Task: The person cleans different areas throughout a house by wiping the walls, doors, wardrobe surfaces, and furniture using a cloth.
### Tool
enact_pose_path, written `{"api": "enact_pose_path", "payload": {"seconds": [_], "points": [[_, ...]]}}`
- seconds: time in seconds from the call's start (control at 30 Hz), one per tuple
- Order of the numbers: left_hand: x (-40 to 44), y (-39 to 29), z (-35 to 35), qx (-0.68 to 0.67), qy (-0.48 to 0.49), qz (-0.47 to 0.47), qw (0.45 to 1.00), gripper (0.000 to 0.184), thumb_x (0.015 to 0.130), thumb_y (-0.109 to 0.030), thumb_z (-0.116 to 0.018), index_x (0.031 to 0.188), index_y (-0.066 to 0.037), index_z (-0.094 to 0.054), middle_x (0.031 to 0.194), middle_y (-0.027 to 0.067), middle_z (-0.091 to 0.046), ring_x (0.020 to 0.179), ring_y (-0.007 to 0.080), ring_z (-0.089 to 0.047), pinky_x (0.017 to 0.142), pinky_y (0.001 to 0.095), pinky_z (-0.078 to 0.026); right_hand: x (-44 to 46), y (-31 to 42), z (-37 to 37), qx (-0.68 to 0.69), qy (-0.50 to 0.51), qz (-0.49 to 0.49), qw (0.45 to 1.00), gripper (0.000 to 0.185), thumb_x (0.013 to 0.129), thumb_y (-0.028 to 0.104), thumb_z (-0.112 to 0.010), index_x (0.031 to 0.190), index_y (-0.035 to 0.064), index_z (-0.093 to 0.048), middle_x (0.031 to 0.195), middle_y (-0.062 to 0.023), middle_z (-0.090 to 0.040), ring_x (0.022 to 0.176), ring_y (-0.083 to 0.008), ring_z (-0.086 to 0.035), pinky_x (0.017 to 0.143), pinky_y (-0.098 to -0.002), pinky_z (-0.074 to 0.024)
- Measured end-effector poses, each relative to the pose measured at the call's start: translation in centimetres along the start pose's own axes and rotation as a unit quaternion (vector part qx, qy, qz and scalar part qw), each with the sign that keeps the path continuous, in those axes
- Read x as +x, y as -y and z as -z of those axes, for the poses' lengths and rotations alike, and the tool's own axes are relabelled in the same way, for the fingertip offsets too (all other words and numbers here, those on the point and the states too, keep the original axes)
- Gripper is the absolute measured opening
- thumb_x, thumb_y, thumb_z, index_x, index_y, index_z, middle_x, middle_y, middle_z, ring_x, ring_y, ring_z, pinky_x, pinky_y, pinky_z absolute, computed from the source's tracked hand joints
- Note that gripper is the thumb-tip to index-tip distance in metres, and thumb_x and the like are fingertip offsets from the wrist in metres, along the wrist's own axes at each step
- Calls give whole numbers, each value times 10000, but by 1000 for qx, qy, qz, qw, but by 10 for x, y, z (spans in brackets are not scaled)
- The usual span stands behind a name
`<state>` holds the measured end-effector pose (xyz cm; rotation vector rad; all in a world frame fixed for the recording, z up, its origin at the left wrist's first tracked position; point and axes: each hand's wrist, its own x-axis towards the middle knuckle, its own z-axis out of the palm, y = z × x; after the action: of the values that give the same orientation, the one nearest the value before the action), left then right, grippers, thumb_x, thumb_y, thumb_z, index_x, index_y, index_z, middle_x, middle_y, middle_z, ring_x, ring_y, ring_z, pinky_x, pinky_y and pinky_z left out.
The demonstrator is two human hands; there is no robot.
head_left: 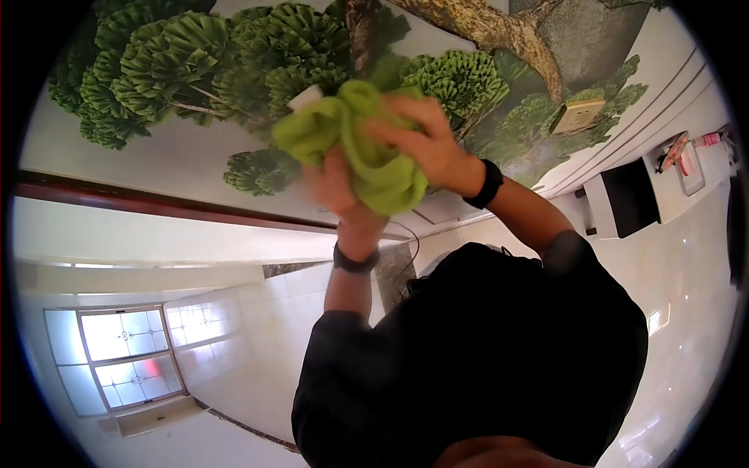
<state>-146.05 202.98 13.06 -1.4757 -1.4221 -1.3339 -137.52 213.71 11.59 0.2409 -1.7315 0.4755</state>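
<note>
A crumpled lime-green cloth (386,179) is bunched between my two hands, in front of a wall painted with green trees. My left hand (337,187), blurred by motion, grips it from below on the left. On the other side, the fingers of my right hand (433,148) are curled over the cloth's folds. Each wrist wears a dark band. Just behind the cloth's upper left edge, a small white piece (305,97) shows, partly covered; I cannot tell what it is.
A yellowish wall socket (579,115) is on the mural to the right. Beyond it stands a white cabinet (624,199) with a dark front and small items on top. A dark red-brown trim strip (156,207) runs along the left wall edge. Lower left is a paned window (129,355).
</note>
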Motion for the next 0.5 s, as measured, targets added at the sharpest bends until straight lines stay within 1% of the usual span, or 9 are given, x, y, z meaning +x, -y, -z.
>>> {"api": "enact_pose_path", "payload": {"seconds": [0.03, 0.07, 0.1, 0.17, 0.23, 0.33, 0.37, 0.47, 0.5], "points": [[-3, 1, -15, -7, -25, -2, 1000, 326, 814, -79, -679, 1115, 21, -605, 1125, 165, -586, 976, 340, -610, 791, 385, -514, -4, -1, 9, -49, -25, 1, 998, 250, 857, 95, -605, 1096, 50, -658, 1077, -150, -591, 897, -260, -605, 742, -336, -481], [-5, -10, -24, -107, -10, 87, 990, 295, 824, -66, -658, 1107, 7, -616, 1127, 166, -581, 976, 332, -612, 784, 373, -518, -8, -3, 19, -99, -50, 0, 994, 233, 845, 92, -630, 1072, 52, -667, 1055, -148, -592, 884, -241, -612, 725, -330, -487], [-2, -26, -31, -205, 7, 175, 963, 269, 834, -53, -638, 1099, -8, -626, 1129, 167, -575, 976, 324, -614, 778, 360, -522, -18, -9, 25, -133, -83, -2, 988, 234, 836, 97, -648, 1066, 59, -668, 1042, -147, -594, 877, -244, -614, 722, -332, -487], [-5, -37, -43, -264, 67, 194, 943, 263, 831, -37, -616, 1092, -39, -642, 1117, 169, -568, 966, 310, -618, 763, 344, -527, -45, -23, 39, -177, -124, -18, 976, 253, 818, 101, -677, 1069, 74, -658, 1026, -143, -597, 869, -259, -614, 718, -344, -485], [-21, -33, -59, -188, 151, 59, 969, 296, 804, -31, -613, 1095, -74, -652, 1089, 171, -564, 945, 296, -622, 747, 336, -530, -82, -39, 58, -196, -141, -45, 969, 293, 801, 101, -700, 1087, 88, -635, 1020, -138, -600, 866, -282, -613, 715, -365, -483], [-57, -36, -84, -141, 204, 15, 969, 362, 754, -32, -602, 1100, -120, -664, 1056, 162, -561, 904, 296, -620, 717, 352, -535, -151, -55, 84, -289, -103, -16, 952, 381, 784, 97, -706, 1140, 121, -574, 1063, -126, -575, 882, -324, -601, 714, -402, -474], [-73, -37, -91, -149, 214, 35, 965, 405, 720, -44, -597, 1110, -129, -667, 1009, 138, -569, 861, 286, -618, 690, 360, -538, -172, -59, 85, -284, -97, -19, 954, 401, 781, 93, -703, 1154, 131, -560, 1094, -126, -555, 887, -327, -598, 720, -413, -471], [-108, -37, -100, -117, 243, 27, 963, 415, 734, -20, -593, 1130, -125, -663, 984, 127, -583, 850, 293, -623, 660, 374, -537, -210, -63, 88, -265, -88, -33, 960, 445, 772, 84, -700, 1178, 154, -533, 1179, -128, -495, 909, -336, -587, 752, -440, -459], [-117, -38, -98, -135, 275, 56, 950, 421, 738, -23, -628, 1150, -107, -645, 1022, 136, -591, 890, 300, -626, 706, 367, -535, -213, -59, 87, -259, -88, -40, 961, 447, 768, 85, -702, 1175, 158, -534, 1200, -131, -477, 920, -338, -581, 772, -443, -453]]}}
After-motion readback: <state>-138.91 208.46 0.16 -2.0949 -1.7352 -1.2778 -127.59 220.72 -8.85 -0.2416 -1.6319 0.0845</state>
